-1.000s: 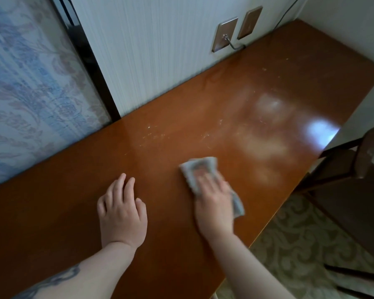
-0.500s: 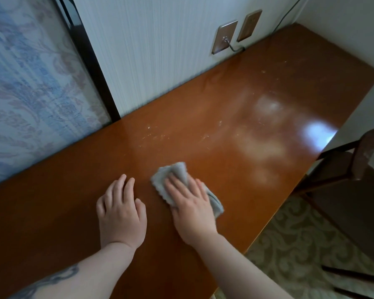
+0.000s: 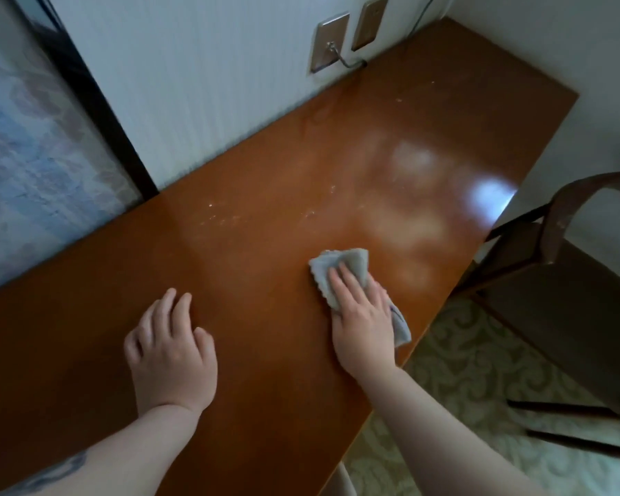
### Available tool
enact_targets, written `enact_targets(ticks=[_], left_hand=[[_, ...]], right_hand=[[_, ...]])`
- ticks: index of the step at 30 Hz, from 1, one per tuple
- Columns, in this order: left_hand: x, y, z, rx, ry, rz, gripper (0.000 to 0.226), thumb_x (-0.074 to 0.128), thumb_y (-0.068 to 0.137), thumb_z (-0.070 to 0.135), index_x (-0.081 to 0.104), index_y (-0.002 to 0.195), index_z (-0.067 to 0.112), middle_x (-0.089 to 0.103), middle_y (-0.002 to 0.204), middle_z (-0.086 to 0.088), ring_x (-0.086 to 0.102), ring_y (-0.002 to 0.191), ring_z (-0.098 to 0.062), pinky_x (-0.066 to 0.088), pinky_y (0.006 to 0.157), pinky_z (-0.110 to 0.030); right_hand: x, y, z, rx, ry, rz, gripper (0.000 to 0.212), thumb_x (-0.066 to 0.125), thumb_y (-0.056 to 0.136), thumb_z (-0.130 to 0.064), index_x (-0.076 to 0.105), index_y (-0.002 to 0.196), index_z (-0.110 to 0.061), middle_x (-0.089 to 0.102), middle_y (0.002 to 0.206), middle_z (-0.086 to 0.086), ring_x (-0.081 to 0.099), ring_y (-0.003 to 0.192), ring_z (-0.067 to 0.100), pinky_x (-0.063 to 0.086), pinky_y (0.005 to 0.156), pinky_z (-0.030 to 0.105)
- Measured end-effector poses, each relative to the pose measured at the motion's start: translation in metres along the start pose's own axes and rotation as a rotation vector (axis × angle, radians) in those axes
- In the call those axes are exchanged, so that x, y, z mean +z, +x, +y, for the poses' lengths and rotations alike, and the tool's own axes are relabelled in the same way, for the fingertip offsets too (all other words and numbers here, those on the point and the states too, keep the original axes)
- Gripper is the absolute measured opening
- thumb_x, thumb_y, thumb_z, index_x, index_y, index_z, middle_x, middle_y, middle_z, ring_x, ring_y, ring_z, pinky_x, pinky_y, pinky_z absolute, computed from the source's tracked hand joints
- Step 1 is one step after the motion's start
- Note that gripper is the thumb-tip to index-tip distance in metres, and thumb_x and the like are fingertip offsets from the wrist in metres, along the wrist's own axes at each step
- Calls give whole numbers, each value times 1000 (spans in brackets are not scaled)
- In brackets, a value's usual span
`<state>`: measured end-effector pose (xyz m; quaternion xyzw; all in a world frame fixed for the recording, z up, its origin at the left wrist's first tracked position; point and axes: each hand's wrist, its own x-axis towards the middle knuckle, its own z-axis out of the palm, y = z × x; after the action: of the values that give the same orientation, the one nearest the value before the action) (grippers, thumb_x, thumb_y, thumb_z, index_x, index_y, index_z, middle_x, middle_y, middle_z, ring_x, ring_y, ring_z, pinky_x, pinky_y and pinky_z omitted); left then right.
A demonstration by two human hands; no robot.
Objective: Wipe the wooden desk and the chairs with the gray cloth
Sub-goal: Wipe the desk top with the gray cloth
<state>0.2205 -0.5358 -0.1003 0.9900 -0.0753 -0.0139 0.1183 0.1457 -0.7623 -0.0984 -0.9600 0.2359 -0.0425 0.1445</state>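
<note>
Right hand (image 3: 364,316) lies flat with straight fingers pressing the gray cloth (image 3: 340,272) onto the wooden desk (image 3: 265,245), near the desk's front edge. Left hand (image 3: 170,349) rests palm-down on the desk beside it, fingers relaxed, holding nothing. Dark wooden chair (image 3: 566,266) stands at the right just off the desk edge; pale specks (image 3: 226,218) dot the desk beyond the cloth.
</note>
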Motion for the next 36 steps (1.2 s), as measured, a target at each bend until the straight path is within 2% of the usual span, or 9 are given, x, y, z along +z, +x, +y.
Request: enact_targets(ticks=[2,7,9,13,15,23,29,34,36], left_hand=[[0,-1,2,-1,-13,4,53,34,87,30,51,134,12,45,143,-11,35,133,-30,28,104,-56],[0,-2,4,4,-13,10,54,32,87,30,50,134,11,45,143,-11,35,133,-31,27,104,-56],[-1,-2,3,2,-22,9,54,33,86,30,50,134,11,45,143,-11,35,133,-31,28,104,-57],[-1,-3,4,1,-16,15,51,35,88,28,50,134,12,45,143,-11,35,134,-30,28,104,-56],[0,-2,3,-3,-16,13,48,36,91,26,49,134,12,44,144,-10,34,135,-30,27,106,-57],[0,-3,2,7,-11,18,53,32,88,31,50,134,11,45,143,-12,36,133,-32,29,105,-57],[-1,-3,3,6,-15,26,53,34,87,30,51,133,11,46,142,-11,36,133,-31,30,103,-56],[1,-3,1,14,-11,21,52,34,88,29,50,134,12,46,143,-11,37,133,-30,31,104,-55],[1,-3,1,13,-6,17,52,34,88,29,50,135,12,46,143,-10,37,133,-30,31,104,-54]], right_hand=[[-5,14,25,-116,-16,-56,56,49,94,-18,39,147,-30,36,152,-10,25,143,24,14,119,43],[-14,9,34,747,30,198,55,41,97,-22,29,151,-26,25,158,-8,18,143,26,10,117,40],[-2,-2,-4,565,28,182,60,46,94,-19,30,151,-23,27,157,-5,19,144,27,9,117,41],[7,7,-52,-257,54,-166,56,46,97,-27,29,150,-31,25,157,-10,11,147,20,-5,120,38],[-1,37,-35,-343,41,-225,53,42,100,-31,26,150,-35,19,159,-14,6,147,17,-12,118,31],[-13,23,39,692,-45,204,58,39,98,-25,24,153,-22,22,159,-4,11,147,25,0,120,43],[12,16,-31,-142,-42,-10,59,46,93,-22,34,150,-24,33,155,-6,19,146,23,2,120,40],[-9,33,31,590,-58,132,58,40,97,-26,24,153,-25,23,159,-5,12,147,24,-3,120,44],[-9,13,21,675,-49,158,56,36,99,-30,21,153,-25,20,160,-6,10,147,23,1,120,45]])
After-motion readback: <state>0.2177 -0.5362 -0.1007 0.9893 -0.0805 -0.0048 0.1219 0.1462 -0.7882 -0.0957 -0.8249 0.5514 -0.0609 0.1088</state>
